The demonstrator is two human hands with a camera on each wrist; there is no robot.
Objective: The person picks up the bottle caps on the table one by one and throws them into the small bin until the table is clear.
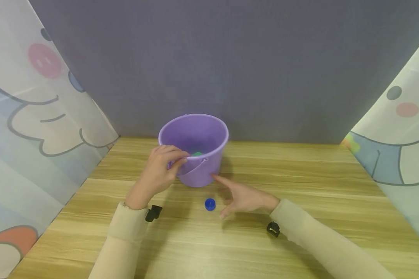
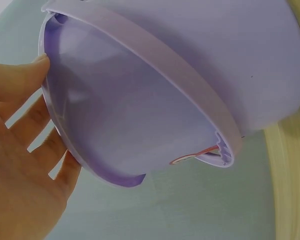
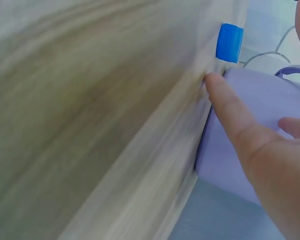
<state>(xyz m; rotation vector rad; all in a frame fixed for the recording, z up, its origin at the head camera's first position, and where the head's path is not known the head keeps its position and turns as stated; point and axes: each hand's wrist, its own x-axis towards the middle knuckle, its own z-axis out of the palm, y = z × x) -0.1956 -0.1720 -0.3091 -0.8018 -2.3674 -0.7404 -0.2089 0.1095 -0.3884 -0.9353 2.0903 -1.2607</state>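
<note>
A purple bucket [image 1: 204, 172] stands on the wooden table, its thin handle hanging down the near side. My left hand [image 1: 156, 170] holds the bucket's near-left rim, thumb outside and fingers over the edge. The left wrist view shows that hand [image 2: 27, 150] at the rim of the bucket [image 2: 140, 105]. A small blue bottle cap [image 1: 210, 204] lies on the table in front of the bucket. Just right of the cap, my right hand [image 1: 246, 197] has its fingers and thumb spread, apart from the cap [image 3: 230, 43]. Something green [image 1: 197, 154] shows inside the bucket, mostly hidden.
The wooden table [image 1: 300, 170] runs back to a dark grey panel [image 1: 265, 69]. Printed cartoon curtains [image 1: 17, 128] hang at both sides. Black clips [image 1: 153, 213] sit at both wrists.
</note>
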